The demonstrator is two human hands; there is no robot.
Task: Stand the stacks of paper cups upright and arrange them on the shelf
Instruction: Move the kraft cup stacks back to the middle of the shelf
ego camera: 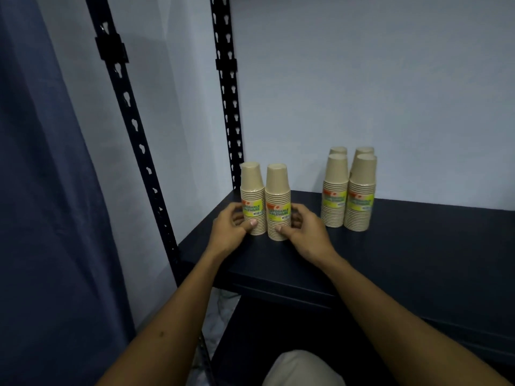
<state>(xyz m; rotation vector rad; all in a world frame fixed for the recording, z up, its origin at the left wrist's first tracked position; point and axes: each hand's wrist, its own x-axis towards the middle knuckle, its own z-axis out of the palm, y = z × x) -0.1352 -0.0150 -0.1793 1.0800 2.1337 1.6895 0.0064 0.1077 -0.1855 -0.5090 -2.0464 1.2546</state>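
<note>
left hand (229, 229) gripping cup stack (252, 198), right hand (304, 231) gripping second stack (277, 201)

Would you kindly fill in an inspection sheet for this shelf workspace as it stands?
Surface: dark shelf, bare at right.
Job's things: left pair of cup stacks upright near the post; group of four stacks upright, apart to the right.
Clutter: nothing seen.
Hands: left hand grips the pair's left stack; right hand grips its right stack.
Cables: nothing seen.
Surroundings: black slotted posts, pale wall, blue curtain.
</note>
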